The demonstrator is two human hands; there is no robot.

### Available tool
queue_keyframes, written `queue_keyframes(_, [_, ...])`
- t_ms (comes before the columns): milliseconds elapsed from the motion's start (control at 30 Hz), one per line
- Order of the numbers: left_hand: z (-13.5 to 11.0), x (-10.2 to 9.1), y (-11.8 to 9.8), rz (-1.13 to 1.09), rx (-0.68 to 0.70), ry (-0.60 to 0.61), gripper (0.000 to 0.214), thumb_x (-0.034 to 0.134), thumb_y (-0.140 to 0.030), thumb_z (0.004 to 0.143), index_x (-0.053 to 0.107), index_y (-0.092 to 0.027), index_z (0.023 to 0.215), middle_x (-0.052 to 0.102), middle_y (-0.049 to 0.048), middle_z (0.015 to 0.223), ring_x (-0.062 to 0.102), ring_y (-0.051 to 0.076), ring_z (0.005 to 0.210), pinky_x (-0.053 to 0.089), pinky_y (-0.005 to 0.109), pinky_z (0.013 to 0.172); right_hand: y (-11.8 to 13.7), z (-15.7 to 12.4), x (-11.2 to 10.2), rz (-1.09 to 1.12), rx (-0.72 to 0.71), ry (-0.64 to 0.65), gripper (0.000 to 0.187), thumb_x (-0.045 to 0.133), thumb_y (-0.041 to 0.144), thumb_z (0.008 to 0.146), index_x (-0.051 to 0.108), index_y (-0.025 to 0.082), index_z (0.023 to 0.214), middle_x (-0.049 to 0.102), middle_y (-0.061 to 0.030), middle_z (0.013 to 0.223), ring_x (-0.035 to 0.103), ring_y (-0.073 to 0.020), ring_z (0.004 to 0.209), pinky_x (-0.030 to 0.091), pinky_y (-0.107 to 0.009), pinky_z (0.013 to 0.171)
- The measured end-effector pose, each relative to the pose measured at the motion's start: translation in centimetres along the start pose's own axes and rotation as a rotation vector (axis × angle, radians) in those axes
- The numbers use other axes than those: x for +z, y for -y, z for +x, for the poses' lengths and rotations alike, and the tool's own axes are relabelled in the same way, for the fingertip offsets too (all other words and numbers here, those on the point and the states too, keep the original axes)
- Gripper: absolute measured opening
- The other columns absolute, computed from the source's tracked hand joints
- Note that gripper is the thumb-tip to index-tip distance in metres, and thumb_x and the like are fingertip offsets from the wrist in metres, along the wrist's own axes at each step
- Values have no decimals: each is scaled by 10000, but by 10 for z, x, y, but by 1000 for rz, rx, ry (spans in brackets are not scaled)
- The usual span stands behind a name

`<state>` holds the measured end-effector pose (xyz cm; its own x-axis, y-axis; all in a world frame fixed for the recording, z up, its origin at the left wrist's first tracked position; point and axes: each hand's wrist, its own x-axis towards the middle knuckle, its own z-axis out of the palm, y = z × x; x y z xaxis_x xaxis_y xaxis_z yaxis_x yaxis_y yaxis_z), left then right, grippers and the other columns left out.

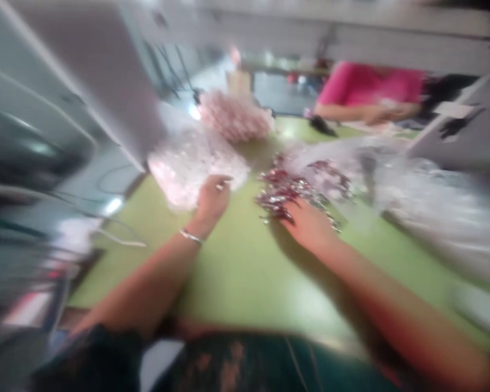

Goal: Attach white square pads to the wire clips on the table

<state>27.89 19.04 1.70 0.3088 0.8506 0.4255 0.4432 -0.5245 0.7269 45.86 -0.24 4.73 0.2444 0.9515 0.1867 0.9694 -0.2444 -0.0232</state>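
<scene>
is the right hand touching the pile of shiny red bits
Touching. The head view, though blurred, shows the right hand with its fingertips lying on the near edge of the pile of shiny red bits.

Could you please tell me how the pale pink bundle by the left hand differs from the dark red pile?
The pale pink bundle is whitish pink and seems wrapped in clear plastic; the dark red pile glints red and silver and looks loose. The bundle is bulkier; the pile spreads low. Both lie on the green table, the left hand at the bundle, the right hand on the pile.
</scene>
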Motion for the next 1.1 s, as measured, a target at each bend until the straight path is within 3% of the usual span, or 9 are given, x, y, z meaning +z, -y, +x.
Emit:
queue_keyframes(133, [11, -17, 33, 329, 78, 75, 262, 473, -191, 867, 689, -118, 996, 663, 151, 1069, 605, 266, 1043, 482, 404, 953, -7, 9, 18, -123, -42, 18, 187, 487, 264, 950, 649, 225, 1034, 580, -85, 1108, 591, -217, 889, 343, -301, 586])
queue_keyframes(267, [16, -10, 42, 546, 187, 133, 444, 529, -327, 875, 575, -85, 1245, 545, 228, 1321, 415, 368, 1303, 312, 503, 1096, -24, 10, 22, -130, -110, 11, 206, 478, 292, 965, 645, 238, 1073, 577, -75, 1138, 583, -206, 929, 370, -299, 623])
queue_keyframes(433, [73, -2, 42, 738, 32, 166, 512, 390, -304, 936, 483, 40, 1303, 434, 335, 1385, 370, 424, 1325, 316, 553, 1040, -29, 4, 25, -106, -128, -9, 201, 481, 287, 957, 653, 223, 1039, 598, -82, 1116, 588, -198, 887, 388, -293, 615])
queue_keyframes(533, [98, 2, 35, 753, 66, 239, 453, 379, -256, 940, 523, -7, 1291, 477, 292, 1359, 444, 370, 1274, 377, 483, 1007, -31, -1, 33, -75, -158, -89, 208, 497, 272, 944, 660, 220, 1061, 612, -91, 1126, 593, -216, 932, 422, -293, 654])
queue_keyframes(633, [95, 5, 31, 762, 150, 304, 389, 374, -220, 941, 593, -105, 1241, 530, 208, 1329, 478, 304, 1247, 408, 402, 989, -35, -6, 41, -65, -213, -193, 230, 503, 256, 938, 665, 214, 1096, 625, -101, 1146, 596, -222, 948, 447, -296, 686])
queue_keyframes(767, [69, -4, 42, 849, 75, 376, 391, 357, -249, 946, 675, -48, 1052, 647, 246, 1058, 587, 341, 1053, 444, 462, 900, -38, -9, 43, -43, -246, -256, 245, 509, 252, 934, 676, 197, 1104, 635, -104, 1152, 600, -218, 933, 454, -299, 703])
queue_keyframes(867, [57, -20, 54, 905, 65, 450, 391, 399, -306, 937, 698, -62, 1003, 672, 231, 1014, 569, 364, 1089, 385, 504, 969, -37, -8, 41, -14, -243, -256, 250, 499, 262, 940, 685, 206, 1098, 641, -95, 1134, 600, -208, 922, 436, -286, 677])
queue_keyframes(1033, [85, -33, 56, 960, -58, 292, 679, 327, -518, 949, 397, -33, 1420, 360, 311, 1461, 361, 460, 1313, 301, 596, 1010, -35, -8, 41, -13, -240, -247, 267, 484, 258, 942, 676, 212, 1122, 640, -97, 1112, 591, -211, 919, 403, -284, 636])
queue_keyframes(1100, [109, -32, 53, 949, -95, 284, 696, 273, -506, 971, 320, 0, 1445, 349, 318, 1463, 352, 440, 1325, 307, 572, 1019, -34, -8, 41, -13, -235, -240, 262, 482, 257, 941, 674, 209, 1113, 641, -101, 1101, 586, -213, 920, 397, -285, 631])
